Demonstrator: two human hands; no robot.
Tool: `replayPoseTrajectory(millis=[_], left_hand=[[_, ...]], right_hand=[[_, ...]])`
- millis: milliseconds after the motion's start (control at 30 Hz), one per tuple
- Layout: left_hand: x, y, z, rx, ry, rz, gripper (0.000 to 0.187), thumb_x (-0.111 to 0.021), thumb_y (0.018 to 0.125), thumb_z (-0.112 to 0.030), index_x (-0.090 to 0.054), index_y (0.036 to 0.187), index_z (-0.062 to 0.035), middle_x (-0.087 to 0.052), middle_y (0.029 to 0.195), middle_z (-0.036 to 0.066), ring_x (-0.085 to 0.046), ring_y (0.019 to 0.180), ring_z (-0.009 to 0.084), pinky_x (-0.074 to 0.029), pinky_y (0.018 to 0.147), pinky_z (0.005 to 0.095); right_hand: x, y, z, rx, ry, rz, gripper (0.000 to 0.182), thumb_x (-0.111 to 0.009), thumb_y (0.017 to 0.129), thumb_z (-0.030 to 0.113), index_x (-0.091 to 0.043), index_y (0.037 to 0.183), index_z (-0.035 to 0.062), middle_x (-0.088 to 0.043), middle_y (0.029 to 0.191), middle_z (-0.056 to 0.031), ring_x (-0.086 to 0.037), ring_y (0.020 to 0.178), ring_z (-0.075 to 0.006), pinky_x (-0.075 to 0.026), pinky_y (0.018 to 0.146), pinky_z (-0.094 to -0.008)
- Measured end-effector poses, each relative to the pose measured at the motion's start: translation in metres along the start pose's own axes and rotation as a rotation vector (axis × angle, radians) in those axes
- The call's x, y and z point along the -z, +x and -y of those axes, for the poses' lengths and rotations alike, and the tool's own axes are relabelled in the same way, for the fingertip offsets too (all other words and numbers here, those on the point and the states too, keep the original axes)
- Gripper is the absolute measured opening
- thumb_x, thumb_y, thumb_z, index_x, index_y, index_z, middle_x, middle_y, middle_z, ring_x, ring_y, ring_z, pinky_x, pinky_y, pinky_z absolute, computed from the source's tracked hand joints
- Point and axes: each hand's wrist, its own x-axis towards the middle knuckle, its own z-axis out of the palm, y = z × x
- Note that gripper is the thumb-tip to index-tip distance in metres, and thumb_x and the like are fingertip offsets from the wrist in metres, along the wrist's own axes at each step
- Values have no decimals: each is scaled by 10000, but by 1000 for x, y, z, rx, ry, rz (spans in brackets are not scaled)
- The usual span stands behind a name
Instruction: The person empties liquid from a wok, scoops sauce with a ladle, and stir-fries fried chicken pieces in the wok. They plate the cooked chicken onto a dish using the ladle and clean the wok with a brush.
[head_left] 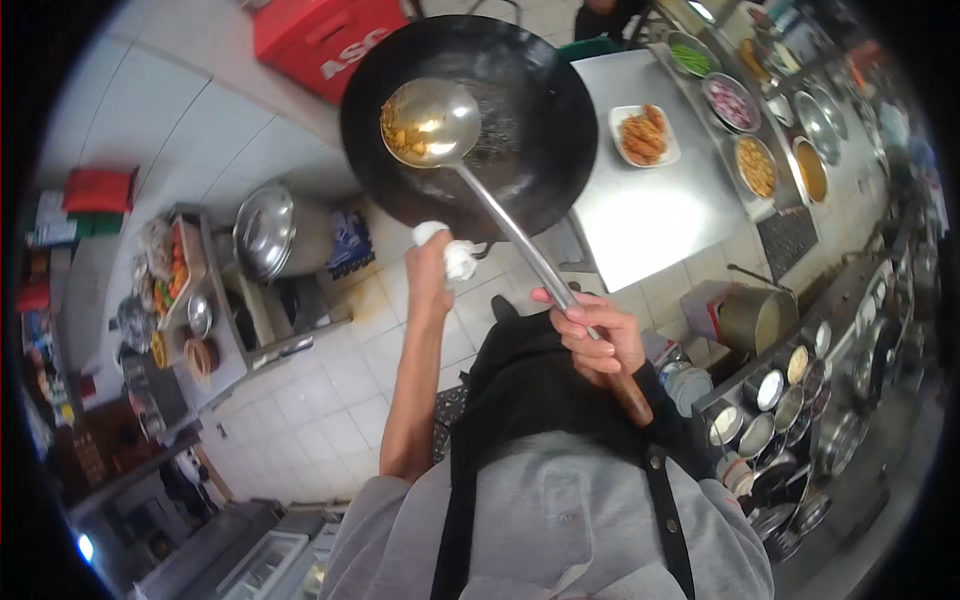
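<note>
My left hand (432,265) is closed round a white cloth (460,260) at the near rim of a large black wok (540,110). The wok's near handle shows beside the cloth. In my right hand (600,338) is the long handle of a metal ladle (515,235), its wooden end pointing back toward my body. The ladle's round bowl (450,115) lies over the left part of the wok and has some yellow-brown food at its left side. Dark residue marks the wok's inner surface.
Right of the wok, a steel table (640,225) bears a white plate (672,152) of fried food. Bowls of chopped ingredients stand beyond. A red box (300,45) is at the top left, a large metal pot (265,232) at the left, and another pot (745,318) at the right.
</note>
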Motion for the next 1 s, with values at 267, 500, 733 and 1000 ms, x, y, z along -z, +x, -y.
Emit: replayPoseTrajectory(millis=[267, 500, 733, 1000], left_hand=[[-57, 42, -2, -155, 3, 51, 70, -602, 826, -72, -638, 818, -13, -618, 742, 49, -598, 605, 134, -446, 511, 312], [-101, 57, -5, -185, 49, 33, 84, -588, 812, -47, -593, 728, -45, -559, 694, 11, -542, 564, 104, -408, 488, 297], [-121, 72, 24, -167, 55, 64, 76, -597, 864, -114, -599, 851, -39, -614, 735, 73, -595, 553, 169, -485, 447, 351], [-135, 71, 32, -196, 78, 44, 94, -596, 848, -106, -604, 772, -52, -612, 707, 59, -585, 538, 153, -469, 447, 336]], right_hand=[[27, -108, 101, 691, -1609, -853, 512, -643, 794, 40, -609, 1297, -48, -551, 608, -90, -523, 487, -160, -453, 516, -319], [102, -121, 133, 855, -1923, -906, 502, -607, 765, 15, -629, 1265, -22, -543, 663, -195, -558, 532, -257, -458, 553, -372], [134, -136, 140, 882, -1820, -877, 504, -608, 795, 4, -618, 1298, -18, -541, 660, -183, -544, 531, -216, -468, 553, -344], [147, -133, 148, 862, -1843, -849, 473, -607, 813, -12, -614, 1286, -20, -546, 691, -192, -550, 544, -224, -464, 547, -351]])
